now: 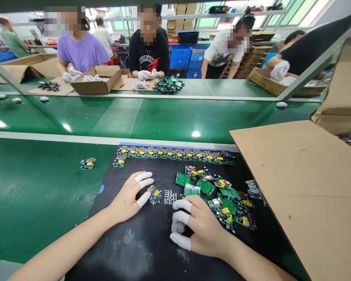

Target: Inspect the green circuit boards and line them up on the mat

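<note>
My left hand [131, 197], with white finger cots on its fingertips, is beside a small circuit board [154, 194]; its thumb tip meets the board's left edge. My right hand [197, 226], also in finger cots, curls around a grey-white lump [179, 226] on the black mat [128, 249]. Right of it lies a loose pile of circuit boards [225, 210], some green side up, others showing yellow parts. Along the mat's far edge runs a row of boards [169, 153], with one more board [119, 161] below its left end.
A single board [88, 163] sits on the green table [41, 195] at left. A cardboard sheet [304, 175] covers the right side. Beyond a green conveyor belt [163, 117], several people work beside cardboard boxes [96, 88] and a heap of boards [169, 84].
</note>
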